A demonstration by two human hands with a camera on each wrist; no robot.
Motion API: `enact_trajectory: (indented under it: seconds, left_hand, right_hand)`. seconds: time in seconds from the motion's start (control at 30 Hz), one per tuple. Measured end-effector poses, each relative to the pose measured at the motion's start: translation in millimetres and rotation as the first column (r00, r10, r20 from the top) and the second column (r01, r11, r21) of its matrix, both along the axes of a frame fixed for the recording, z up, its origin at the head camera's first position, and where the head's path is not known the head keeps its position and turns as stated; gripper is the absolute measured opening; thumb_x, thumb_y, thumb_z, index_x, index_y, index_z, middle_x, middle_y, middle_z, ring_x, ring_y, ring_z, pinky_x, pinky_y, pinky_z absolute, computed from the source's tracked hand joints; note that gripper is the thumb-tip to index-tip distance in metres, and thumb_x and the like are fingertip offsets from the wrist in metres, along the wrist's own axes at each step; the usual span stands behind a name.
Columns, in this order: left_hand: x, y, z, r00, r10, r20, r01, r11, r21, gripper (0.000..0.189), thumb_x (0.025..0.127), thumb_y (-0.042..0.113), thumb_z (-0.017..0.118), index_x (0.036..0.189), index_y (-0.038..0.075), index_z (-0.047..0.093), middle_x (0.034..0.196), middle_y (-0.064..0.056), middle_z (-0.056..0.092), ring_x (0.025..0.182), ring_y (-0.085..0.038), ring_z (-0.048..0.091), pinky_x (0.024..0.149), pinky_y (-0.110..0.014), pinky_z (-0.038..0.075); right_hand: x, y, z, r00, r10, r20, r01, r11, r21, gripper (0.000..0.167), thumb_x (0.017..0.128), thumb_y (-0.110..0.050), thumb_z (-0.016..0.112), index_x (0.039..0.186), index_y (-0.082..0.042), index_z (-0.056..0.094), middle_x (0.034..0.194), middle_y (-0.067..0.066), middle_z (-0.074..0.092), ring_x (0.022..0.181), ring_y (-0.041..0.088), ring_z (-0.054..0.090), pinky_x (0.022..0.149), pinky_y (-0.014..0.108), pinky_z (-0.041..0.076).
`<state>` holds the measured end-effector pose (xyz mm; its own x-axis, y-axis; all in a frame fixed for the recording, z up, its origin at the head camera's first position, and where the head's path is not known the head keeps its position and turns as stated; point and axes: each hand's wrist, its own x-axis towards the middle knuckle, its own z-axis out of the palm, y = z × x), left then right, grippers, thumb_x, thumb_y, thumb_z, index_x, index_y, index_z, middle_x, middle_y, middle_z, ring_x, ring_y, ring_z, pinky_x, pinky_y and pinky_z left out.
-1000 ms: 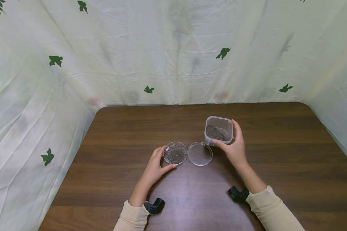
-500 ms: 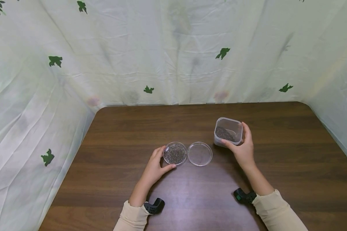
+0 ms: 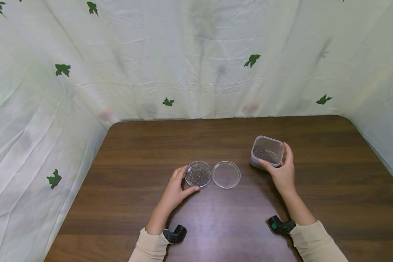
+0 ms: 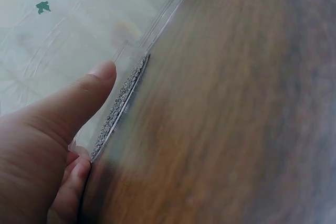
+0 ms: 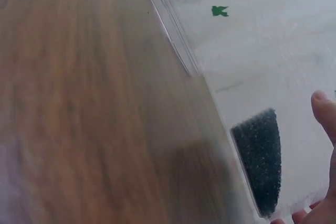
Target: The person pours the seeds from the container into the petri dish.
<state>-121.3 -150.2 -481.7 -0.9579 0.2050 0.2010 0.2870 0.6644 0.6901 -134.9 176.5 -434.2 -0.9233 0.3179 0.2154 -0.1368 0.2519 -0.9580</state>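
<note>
My left hand (image 3: 177, 189) holds a round clear petri dish (image 3: 198, 186) by its side, thumb at the near rim and fingers at the left. Dark grey granules (image 3: 198, 174) cover the dish's bottom; in the left wrist view they form a thin layer (image 4: 122, 100) beside the thumb. My right hand (image 3: 283, 173) grips a square translucent plastic tub (image 3: 276, 146) between thumb and fingers. The same kind of dark granules (image 3: 263, 154) lies heaped toward the tub's left side, seen as a dark wedge (image 5: 260, 161) in the right wrist view.
A second clear petri dish or lid (image 3: 226, 174), with nothing in it, lies against the filled one, between the hands. The brown wooden table (image 3: 150, 142) ends at a pale curtain (image 3: 196, 72) with green leaf-like shapes. A black wrist camera (image 3: 175, 234) sits on each wrist.
My right hand has carried the tub to the right and slightly nearer, away from the bare dish. My left hand and both dishes have stayed in place.
</note>
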Motion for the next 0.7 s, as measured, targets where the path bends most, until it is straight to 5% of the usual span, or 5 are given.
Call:
enact_trajectory:
  seconds: [0.37,0.7]
  left_hand:
    - [0.3,0.0,-0.6,1.0,0.0,-0.007,0.0,1.0,0.008,0.081,0.068,0.03,0.079,0.131,-0.003,0.04,0.125,-0.019,0.043,0.11,-0.031,0.045,0.094,-0.044,0.035]
    - [0.0,-0.2,-0.7,1.0,-0.003,-0.012,0.003,1.0,0.012,0.081,0.068,0.032,0.078,0.131,-0.003,0.04,0.125,-0.019,0.043,0.11,-0.031,0.045,0.093,-0.044,0.036]
  right_hand:
    - [0.5,4,-3.2,0.999,-0.02,0.03,0.02,1.0,-0.002,0.09,0.07,-0.005,0.076,0.14,-0.002,0.019,0.132,0.02,0.035,0.116,0.031,0.037,0.087,0.04,0.037]
    - [-12.2,17,-32.3,0.999,-0.029,0.039,0.03,0.999,-0.039,0.096,0.067,-0.009,0.079,0.142,-0.009,0.018,0.137,0.011,0.033,0.12,0.024,0.034,0.094,0.042,0.033]
